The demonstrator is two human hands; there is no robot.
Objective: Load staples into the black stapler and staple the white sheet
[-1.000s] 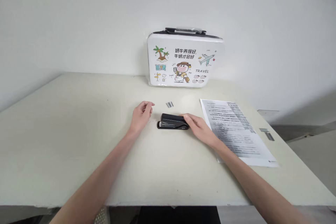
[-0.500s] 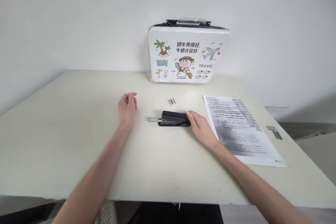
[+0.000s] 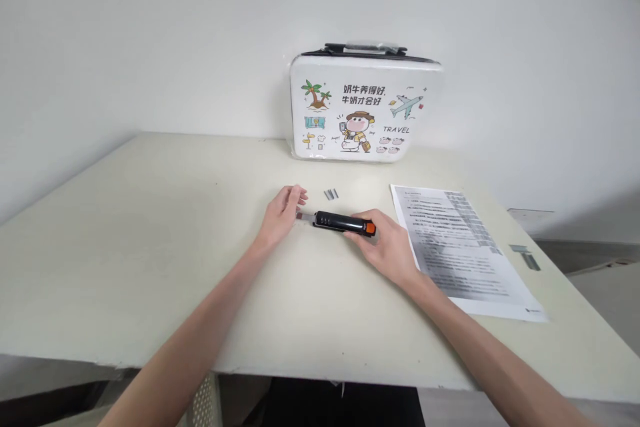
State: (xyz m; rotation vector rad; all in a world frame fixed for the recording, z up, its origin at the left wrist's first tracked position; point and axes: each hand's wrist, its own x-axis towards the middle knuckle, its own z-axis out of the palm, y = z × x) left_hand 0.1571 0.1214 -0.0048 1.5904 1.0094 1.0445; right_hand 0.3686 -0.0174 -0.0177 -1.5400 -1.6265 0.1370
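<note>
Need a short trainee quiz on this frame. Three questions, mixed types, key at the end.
1. True or false: the right hand holds the black stapler near its orange-marked end.
2. Fill in: the white case bears the English word ____ in capitals.
3. Where does the printed sheet lie in the picture? A) Under the black stapler. B) On top of the white case. C) To the right of the black stapler.

Key: 1. True. 2. TRAVEL. 3. C.
</note>
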